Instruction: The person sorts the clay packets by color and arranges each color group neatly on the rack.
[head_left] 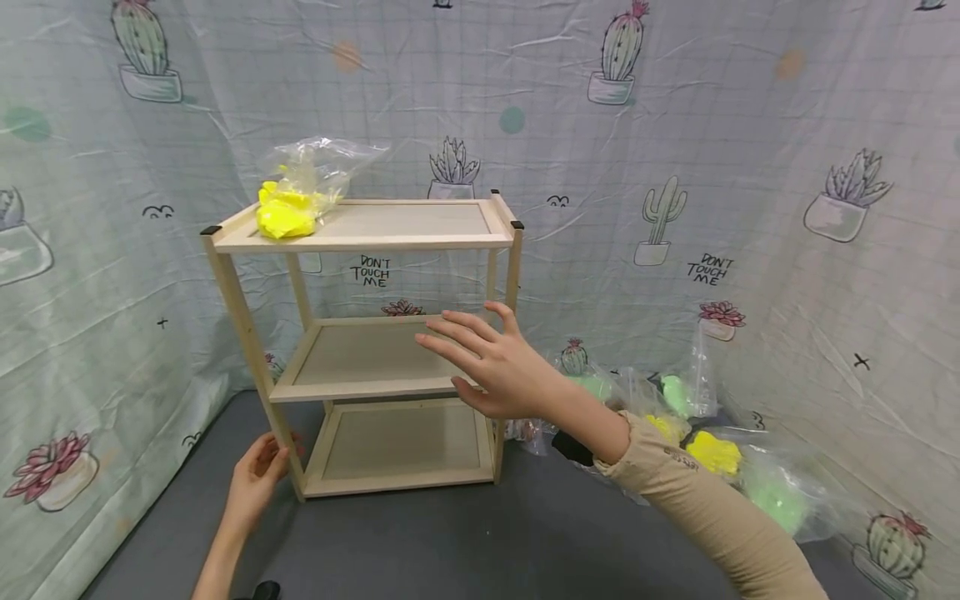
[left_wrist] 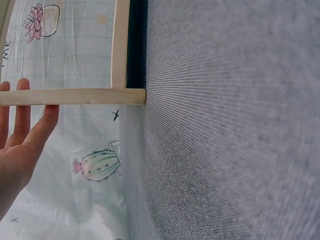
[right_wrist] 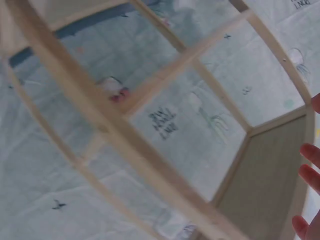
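Observation:
A three-tier wooden shelf [head_left: 352, 389] stands upright on the dark grey surface. My left hand [head_left: 258, 475] is low at its front left leg [head_left: 251, 342], thumb beside the leg and fingers reaching behind it. In the left wrist view, the left hand's fingertips [left_wrist: 23, 84] show past the far side of the leg [left_wrist: 75, 96]. My right hand [head_left: 495, 362] hovers before the right end of the middle tier, fingers spread and holding nothing. Its fingers [right_wrist: 311, 175] enter the right wrist view at the right edge, over a shelf board [right_wrist: 265, 170].
A clear bag with a yellow lump [head_left: 288, 212] lies on the top tier's left end. Several bags with yellow lumps [head_left: 712, 452] and green contents [head_left: 776, 500] lie to the right, partly behind my right arm. A cactus-print curtain [head_left: 570, 150] surrounds the surface.

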